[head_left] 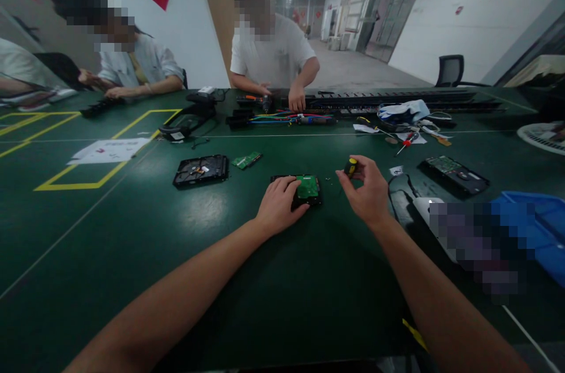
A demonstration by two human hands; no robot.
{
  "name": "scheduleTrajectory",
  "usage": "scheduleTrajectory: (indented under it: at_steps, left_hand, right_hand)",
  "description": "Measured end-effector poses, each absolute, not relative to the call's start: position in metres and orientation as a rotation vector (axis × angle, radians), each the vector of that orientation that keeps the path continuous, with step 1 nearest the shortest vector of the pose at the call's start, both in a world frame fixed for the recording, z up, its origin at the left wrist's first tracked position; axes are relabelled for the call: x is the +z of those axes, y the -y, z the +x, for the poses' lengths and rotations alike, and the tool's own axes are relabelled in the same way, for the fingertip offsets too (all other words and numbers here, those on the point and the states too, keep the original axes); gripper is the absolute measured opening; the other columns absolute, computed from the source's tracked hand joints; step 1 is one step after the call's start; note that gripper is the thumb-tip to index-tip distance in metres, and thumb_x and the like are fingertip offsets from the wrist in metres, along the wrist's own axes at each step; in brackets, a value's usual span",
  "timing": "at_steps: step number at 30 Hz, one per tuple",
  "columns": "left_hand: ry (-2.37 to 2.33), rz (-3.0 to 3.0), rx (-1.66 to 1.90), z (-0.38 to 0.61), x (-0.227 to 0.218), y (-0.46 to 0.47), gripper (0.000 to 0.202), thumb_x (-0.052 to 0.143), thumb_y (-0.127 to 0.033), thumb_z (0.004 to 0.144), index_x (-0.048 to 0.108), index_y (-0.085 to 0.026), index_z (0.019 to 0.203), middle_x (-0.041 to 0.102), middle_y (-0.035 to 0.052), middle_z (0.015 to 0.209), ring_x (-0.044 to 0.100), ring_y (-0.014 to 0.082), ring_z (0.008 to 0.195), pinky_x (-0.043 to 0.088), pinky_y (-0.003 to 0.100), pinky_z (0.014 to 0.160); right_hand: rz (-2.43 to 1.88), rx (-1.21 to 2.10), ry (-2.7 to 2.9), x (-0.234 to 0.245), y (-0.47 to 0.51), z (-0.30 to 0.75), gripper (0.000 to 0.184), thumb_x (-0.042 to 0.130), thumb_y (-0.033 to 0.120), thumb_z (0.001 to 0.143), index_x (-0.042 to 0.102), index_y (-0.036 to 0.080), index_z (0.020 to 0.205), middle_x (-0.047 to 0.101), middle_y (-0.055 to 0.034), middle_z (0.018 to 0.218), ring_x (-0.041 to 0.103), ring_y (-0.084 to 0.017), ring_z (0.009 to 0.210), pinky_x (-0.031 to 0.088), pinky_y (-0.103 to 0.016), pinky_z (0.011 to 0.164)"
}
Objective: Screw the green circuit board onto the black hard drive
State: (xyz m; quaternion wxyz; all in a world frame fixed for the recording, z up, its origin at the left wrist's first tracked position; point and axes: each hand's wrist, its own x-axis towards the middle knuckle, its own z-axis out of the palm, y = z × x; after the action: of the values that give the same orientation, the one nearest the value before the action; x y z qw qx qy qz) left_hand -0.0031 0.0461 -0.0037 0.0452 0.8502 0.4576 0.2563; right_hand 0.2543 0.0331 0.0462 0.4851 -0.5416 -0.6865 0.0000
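Observation:
A hard drive (pixel 318 199) with a green circuit board (pixel 309 186) facing up lies on the table in front of me. Across its left part rests my left hand (pixel 282 202), fingers over the board and thumb along the near edge, holding it. To the right of the drive, my right hand (pixel 366 190) is raised a little, pinching a short yellow-and-black screwdriver (pixel 351 167) by its handle. The screwdriver's shaft and tip cannot be made out. Several tiny screws (pixel 328 179) lie between the drive and my right hand.
At left lie another hard drive (pixel 201 171) and a loose circuit board (pixel 247 160). A third drive (pixel 454 175), a red screwdriver (pixel 406 142) and a blue tray (pixel 542 226) are at right. Across the green table, a person (pixel 273 55) handles coloured cables (pixel 282 120).

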Motion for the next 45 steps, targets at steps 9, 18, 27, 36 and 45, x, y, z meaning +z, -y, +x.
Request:
scheduleTrajectory:
  at_steps: [9, 18, 27, 36, 45]
  left_hand:
    - [-1.544, 2.56, 0.809, -0.004, -0.013, -0.045, 0.08, 0.073, -0.068, 0.089, 0.052, -0.024, 0.152, 0.044, 0.0179, 0.166, 0.032, 0.0465, 0.158, 0.026, 0.073, 0.127]
    - [-1.426, 2.572, 0.71, -0.009, -0.008, -0.051, 0.082, 0.061, -0.074, 0.095, 0.049, -0.02, 0.155, 0.046, 0.0186, 0.166, 0.035, 0.0408, 0.159, 0.031, 0.065, 0.129]
    - [-1.39, 2.647, 0.754, -0.004, -0.005, -0.045, 0.079, 0.072, -0.065, 0.092, 0.05, -0.021, 0.154, 0.051, 0.0166, 0.162, 0.04, 0.0391, 0.156, 0.024, 0.065, 0.132]
    - [-1.193, 2.653, 0.809, -0.004, -0.002, -0.043, 0.043, 0.076, -0.043, 0.095, 0.06, -0.022, 0.129, 0.058, 0.0152, 0.153, 0.054, 0.033, 0.144, 0.048, 0.053, 0.121]
    - [-1.17, 2.611, 0.877, -0.001, -0.004, -0.044, 0.043, 0.076, -0.04, 0.097, 0.059, -0.023, 0.132, 0.062, 0.0146, 0.147, 0.058, 0.0328, 0.139, 0.051, 0.054, 0.118]
  right_hand:
    - [-1.397, 0.134, 1.726, 0.043, -0.022, 0.258, 0.067, 0.059, 0.028, 0.097, 0.038, 0.023, 0.16, 0.074, -0.0127, 0.129, 0.077, -0.025, 0.101, 0.063, -0.047, 0.099]
    - [-1.331, 0.179, 1.616, 0.04, -0.024, 0.26, 0.075, 0.065, 0.032, 0.097, 0.03, 0.027, 0.163, 0.071, -0.0133, 0.133, 0.077, -0.027, 0.103, 0.067, -0.048, 0.094]
    - [-1.313, 0.097, 1.567, 0.039, -0.023, 0.252, 0.07, 0.063, 0.038, 0.102, 0.027, 0.034, 0.162, 0.062, -0.015, 0.147, 0.076, -0.03, 0.11, 0.067, -0.052, 0.095]
    - [-1.234, 0.087, 1.694, 0.051, -0.028, 0.223, 0.071, 0.065, 0.041, 0.101, 0.033, 0.037, 0.164, 0.057, -0.01, 0.155, 0.074, -0.027, 0.111, 0.069, -0.045, 0.091]
    - [-1.189, 0.139, 1.683, 0.044, -0.033, 0.217, 0.069, 0.07, 0.04, 0.099, 0.039, 0.036, 0.161, 0.062, -0.0081, 0.149, 0.074, -0.025, 0.111, 0.07, -0.04, 0.091]
